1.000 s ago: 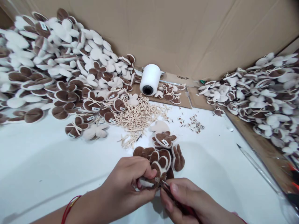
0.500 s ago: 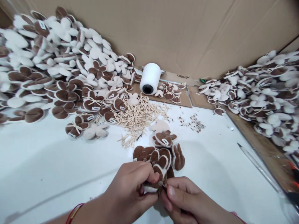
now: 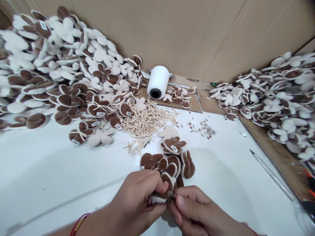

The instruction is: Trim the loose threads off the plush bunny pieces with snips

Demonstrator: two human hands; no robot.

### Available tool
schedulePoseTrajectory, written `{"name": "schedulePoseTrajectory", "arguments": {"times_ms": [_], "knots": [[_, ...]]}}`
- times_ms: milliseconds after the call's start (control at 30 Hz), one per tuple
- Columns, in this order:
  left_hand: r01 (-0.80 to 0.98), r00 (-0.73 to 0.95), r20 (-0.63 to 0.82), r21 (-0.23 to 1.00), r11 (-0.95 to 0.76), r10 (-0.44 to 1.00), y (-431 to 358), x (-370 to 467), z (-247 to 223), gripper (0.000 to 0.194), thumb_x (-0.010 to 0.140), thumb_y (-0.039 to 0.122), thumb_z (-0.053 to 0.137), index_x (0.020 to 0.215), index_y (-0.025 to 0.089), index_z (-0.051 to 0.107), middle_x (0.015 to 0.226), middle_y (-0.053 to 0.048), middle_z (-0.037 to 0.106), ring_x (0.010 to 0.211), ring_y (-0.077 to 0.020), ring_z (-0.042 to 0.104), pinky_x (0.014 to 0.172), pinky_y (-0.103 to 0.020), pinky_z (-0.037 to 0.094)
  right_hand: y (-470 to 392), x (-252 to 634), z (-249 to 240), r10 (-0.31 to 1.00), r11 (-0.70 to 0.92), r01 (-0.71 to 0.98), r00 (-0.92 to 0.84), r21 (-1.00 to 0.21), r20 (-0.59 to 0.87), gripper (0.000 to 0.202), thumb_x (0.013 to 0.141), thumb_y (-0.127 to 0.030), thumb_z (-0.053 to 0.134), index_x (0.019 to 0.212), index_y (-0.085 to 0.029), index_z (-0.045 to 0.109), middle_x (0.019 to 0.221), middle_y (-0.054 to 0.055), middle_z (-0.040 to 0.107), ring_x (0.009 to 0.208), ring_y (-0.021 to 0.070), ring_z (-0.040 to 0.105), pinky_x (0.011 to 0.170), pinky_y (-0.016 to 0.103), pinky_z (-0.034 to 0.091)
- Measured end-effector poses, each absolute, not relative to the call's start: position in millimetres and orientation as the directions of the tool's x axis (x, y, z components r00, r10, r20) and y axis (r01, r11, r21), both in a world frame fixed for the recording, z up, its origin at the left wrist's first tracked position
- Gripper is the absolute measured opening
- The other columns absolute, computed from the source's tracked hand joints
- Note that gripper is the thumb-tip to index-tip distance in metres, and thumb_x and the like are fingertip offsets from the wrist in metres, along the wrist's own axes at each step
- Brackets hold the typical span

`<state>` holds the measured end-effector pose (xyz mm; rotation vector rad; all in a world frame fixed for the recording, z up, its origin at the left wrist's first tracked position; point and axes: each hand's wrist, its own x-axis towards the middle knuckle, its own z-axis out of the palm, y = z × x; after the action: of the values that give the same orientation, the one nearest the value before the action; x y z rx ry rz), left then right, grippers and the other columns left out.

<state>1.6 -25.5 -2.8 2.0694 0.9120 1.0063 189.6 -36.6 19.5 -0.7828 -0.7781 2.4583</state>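
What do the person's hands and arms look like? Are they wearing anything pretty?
The left hand and right hand are bare, with no gloves, and no sleeves show on the forearms. The left wrist wears a thin red bracelet with a gold-coloured part. A bit of red band shows at the right wrist.

A white roll (image 3: 159, 78) sits near the base of a brown cardboard wall (image 3: 192, 36).
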Motion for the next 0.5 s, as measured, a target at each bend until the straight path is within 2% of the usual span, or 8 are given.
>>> {"name": "schedulePoseTrajectory", "arguments": {"times_ms": [267, 500], "knots": [[0.27, 0.477, 0.403, 0.779, -0.567, 0.781, -24.9, 0.1, -5.2, 0.037, 0.076, -0.004, 0.059, 0.08, 0.023, 0.034, 0.066, 0.008, 0.038, 0.058, -0.0077, 0.036, 0.055, -0.019, 0.029, -34.3, 189.4, 16.1, 0.522, -0.791, -0.286, -0.777, -0.541, -0.352, 0.039, 0.092, -0.048, 0.058, 0.072, -0.015, 0.054, 0.038, -0.013, 0.03, 0.031, 0.0019, 0.015, 0.031, 0.016, 0.01], [0.285, 0.46, 0.406, 0.775, -0.564, 0.79, -25.6, 0.6, -3.6, 0.035, 0.078, -0.001, 0.06, 0.079, 0.023, 0.035, 0.064, 0.009, 0.037, 0.056, -0.0074, 0.035, 0.053, -0.019, 0.028, -36.3, 190.7, 17.4, 0.542, -0.767, -0.274, -0.76, -0.58, -0.359, 0.038, 0.091, -0.048, 0.06, 0.074, -0.015, 0.054, 0.04, -0.014, 0.029, 0.031, 0.001, 0.014, 0.032, 0.016, 0.01]]}}
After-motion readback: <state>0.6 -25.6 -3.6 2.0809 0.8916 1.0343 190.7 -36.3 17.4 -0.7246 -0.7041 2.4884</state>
